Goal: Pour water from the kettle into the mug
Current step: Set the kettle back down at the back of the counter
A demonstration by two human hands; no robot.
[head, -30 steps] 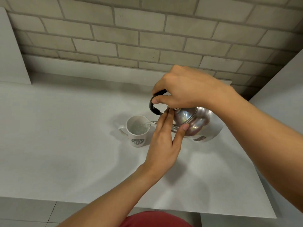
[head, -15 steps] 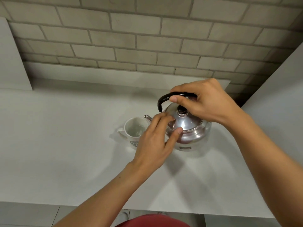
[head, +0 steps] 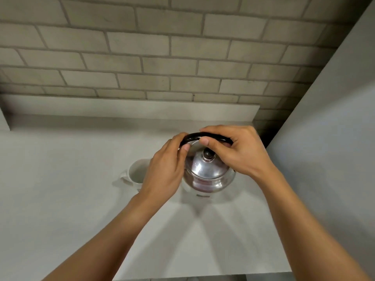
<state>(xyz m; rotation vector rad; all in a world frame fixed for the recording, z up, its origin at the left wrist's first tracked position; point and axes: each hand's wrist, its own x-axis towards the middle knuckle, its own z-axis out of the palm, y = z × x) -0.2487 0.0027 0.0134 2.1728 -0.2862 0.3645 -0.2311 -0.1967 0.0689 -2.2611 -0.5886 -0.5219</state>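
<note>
A shiny steel kettle [head: 209,175] with a black knob and a black arched handle [head: 194,136] stands upright on the white counter [head: 60,199]. My right hand [head: 237,151] grips the handle's right half from above. My left hand [head: 164,171] holds the handle's left end with thumb and fingers, and it hides the spout. A white mug [head: 136,173] stands just left of the kettle, its handle pointing left, partly behind my left hand. Its contents are hard to make out.
A brick wall [head: 162,57] rises behind a low white ledge [head: 129,107] at the counter's back. A grey panel [head: 334,138] closes off the right side. The counter's front edge runs along the bottom of the view.
The kettle went from tilted over the mug to upright on the counter. My left hand rose from the kettle's body to the handle's left end. The view tipped upward.
</note>
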